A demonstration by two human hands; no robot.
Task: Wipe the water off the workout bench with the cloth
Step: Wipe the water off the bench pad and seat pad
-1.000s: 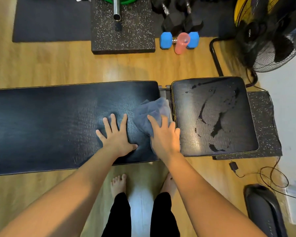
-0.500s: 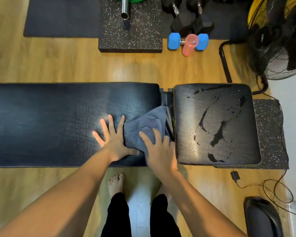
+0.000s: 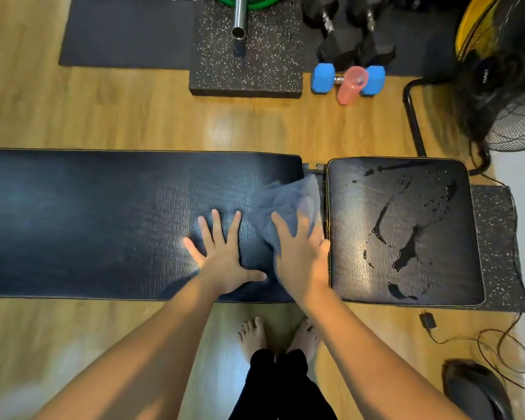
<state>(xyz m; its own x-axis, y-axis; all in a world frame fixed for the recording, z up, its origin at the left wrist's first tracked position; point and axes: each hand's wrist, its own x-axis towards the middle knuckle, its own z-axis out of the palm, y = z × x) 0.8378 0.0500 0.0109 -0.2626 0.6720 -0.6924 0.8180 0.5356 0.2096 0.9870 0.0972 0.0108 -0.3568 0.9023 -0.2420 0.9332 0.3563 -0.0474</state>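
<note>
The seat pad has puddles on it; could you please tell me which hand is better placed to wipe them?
Probably the right hand: it presses the cloth beside the wet seat pad. The left hand lies bare on the long pad.

A pink translucent plastic cup (image 3: 350, 86) sat in front of a blue hex dumbbell (image 3: 322, 77), near a speckled black rubber block (image 3: 264, 65).

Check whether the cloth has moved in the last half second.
Yes. The cloth, under the right hand, has slid toward the far edge of the long bench pad, and slightly right toward the seat pad.
</note>
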